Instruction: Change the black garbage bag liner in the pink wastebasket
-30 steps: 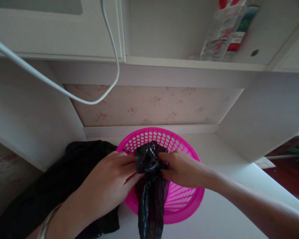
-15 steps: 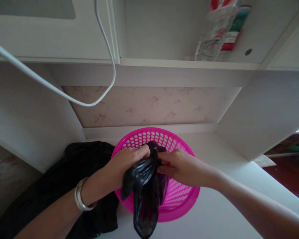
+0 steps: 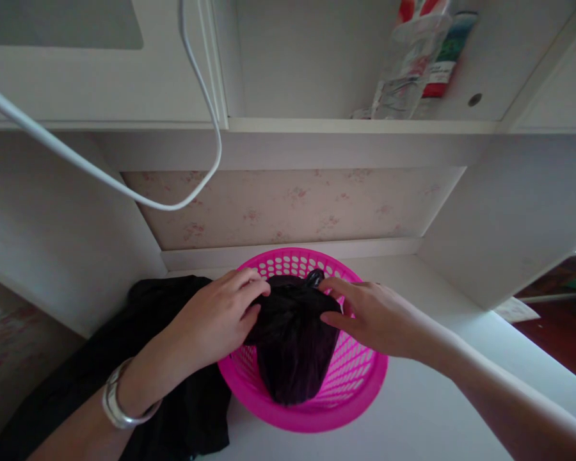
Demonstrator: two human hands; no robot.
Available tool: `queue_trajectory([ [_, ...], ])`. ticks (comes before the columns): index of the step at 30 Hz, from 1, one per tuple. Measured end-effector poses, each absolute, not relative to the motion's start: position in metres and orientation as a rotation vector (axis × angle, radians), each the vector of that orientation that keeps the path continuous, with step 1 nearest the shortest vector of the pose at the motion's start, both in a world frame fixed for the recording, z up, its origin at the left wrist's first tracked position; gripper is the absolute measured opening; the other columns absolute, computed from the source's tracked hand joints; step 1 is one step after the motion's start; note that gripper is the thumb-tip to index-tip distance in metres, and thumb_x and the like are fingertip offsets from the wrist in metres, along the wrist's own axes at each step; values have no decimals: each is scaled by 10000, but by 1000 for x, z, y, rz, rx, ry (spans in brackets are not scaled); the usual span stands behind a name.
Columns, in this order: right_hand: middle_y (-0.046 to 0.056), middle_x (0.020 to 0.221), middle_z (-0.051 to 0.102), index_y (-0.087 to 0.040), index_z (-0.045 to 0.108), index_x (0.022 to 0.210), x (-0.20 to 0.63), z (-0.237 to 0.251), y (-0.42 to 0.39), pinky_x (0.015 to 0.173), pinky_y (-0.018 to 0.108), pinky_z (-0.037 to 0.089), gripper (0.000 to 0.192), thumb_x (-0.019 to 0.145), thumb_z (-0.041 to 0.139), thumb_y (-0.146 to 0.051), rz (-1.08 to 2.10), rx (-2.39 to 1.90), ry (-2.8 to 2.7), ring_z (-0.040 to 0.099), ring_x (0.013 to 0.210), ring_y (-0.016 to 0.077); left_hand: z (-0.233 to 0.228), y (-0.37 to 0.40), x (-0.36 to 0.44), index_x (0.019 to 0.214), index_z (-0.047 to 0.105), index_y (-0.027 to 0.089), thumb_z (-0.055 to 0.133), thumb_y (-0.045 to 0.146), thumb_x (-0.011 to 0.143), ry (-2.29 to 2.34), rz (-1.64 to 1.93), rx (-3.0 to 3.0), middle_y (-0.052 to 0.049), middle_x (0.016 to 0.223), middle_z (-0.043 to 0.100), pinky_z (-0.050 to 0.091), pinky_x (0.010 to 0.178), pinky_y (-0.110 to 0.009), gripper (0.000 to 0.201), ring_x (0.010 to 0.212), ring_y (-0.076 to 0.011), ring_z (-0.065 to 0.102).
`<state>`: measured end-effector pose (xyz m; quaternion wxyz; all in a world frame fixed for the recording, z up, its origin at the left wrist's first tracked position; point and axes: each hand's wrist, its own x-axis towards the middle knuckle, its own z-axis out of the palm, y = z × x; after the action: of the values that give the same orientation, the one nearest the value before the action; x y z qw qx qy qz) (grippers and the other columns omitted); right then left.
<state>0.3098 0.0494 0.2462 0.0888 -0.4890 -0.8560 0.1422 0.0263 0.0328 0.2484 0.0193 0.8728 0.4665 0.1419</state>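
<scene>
A black plastic bag [image 3: 297, 358] hangs as a dark, bunched bundle inside a bright pink perforated basket [image 3: 307, 419]. At its left upper edge, my left hand [image 3: 225, 310] has curled fingers and thumb closed on the plastic. On the other side my right hand [image 3: 360, 314] pinches the bag between thumb and fingers. A small shiny twist of the plastic stands up close to the right fingertips. What the bag contains, if anything, is hidden. A silver bangle [image 3: 118, 397] circles my left wrist.
Black cloth [image 3: 173, 384] lies left of the basket on the white surface [image 3: 413, 403]. A white cable [image 3: 168, 206] loops across the upper left. Overhead, an open shelf [image 3: 307, 64] holds a clear plastic container [image 3: 403, 83] and a red-and-green tube [image 3: 444, 61].
The bag's loose ends, hanging over the basket's front rim before, have gone from there; the bag now looks rounder and sits within the basket. My hands have moved farther apart.
</scene>
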Motion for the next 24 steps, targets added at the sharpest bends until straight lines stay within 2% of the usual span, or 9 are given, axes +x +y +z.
queue_trajectory([
  [2, 103, 1228, 698, -253, 550, 1380, 302, 245, 47, 853, 386, 486, 470, 941, 641, -392, 295, -1326, -2560, 676, 1049, 281, 247, 31, 36, 1244, 624, 225, 579, 263, 973, 1364, 516, 2756, -68, 1302, 663, 490, 1011, -384, 277, 1177, -234, 625],
  [4, 105, 1276, 663, -249, 563, 1395, 293, 244, 48, 925, 397, 485, 466, 954, 635, -381, 259, -1209, -2588, 644, 1131, 280, 244, 33, 44, 1296, 610, 217, 621, 295, 961, 1338, 534, 2799, -74, 1305, 677, 489, 1025, -413, 344, 1177, -251, 632],
  [7, 90, 1158, 703, -210, 684, 1217, 283, 244, 51, 897, 367, 489, 264, 1006, 543, -284, 243, -1166, -2623, 659, 1065, 248, 241, 39, 50, 1132, 699, 215, 597, 204, 962, 1367, 432, 2817, -60, 1109, 748, 513, 933, -420, 198, 1034, -252, 675],
  [10, 66, 1050, 725, -190, 710, 1021, 286, 247, 53, 863, 346, 477, 216, 1017, 496, -217, 243, -1123, -2588, 657, 990, 220, 243, 42, 44, 913, 717, 211, 552, 124, 958, 1370, 357, 2795, -35, 916, 745, 500, 839, -377, 193, 910, -224, 671],
  [17, 61, 961, 687, -209, 640, 950, 355, 239, 61, 823, 359, 493, 190, 1018, 511, -330, 322, -1242, -2256, 639, 920, 214, 246, 49, -19, 935, 641, 191, 467, 236, 1004, 1628, 790, 2567, -67, 1008, 673, 496, 883, -365, 193, 968, -222, 635],
  [20, 78, 1124, 691, -230, 636, 1096, 370, 235, 60, 889, 398, 528, 257, 980, 576, -451, 409, -1268, -2098, 655, 1031, 240, 249, 45, -28, 1038, 640, 200, 493, 318, 997, 1700, 887, 2430, -79, 1126, 662, 488, 967, -383, 193, 1075, -240, 632],
  [24, 116, 1405, 606, -266, 498, 1426, 345, 248, 50, 1037, 455, 506, 604, 901, 694, -491, 389, -1111, -2172, 595, 1266, 285, 258, 26, 0, 1301, 589, 263, 496, 420, 1013, 1511, 876, 2440, -64, 1342, 625, 436, 1096, -387, 341, 1249, -235, 580],
])
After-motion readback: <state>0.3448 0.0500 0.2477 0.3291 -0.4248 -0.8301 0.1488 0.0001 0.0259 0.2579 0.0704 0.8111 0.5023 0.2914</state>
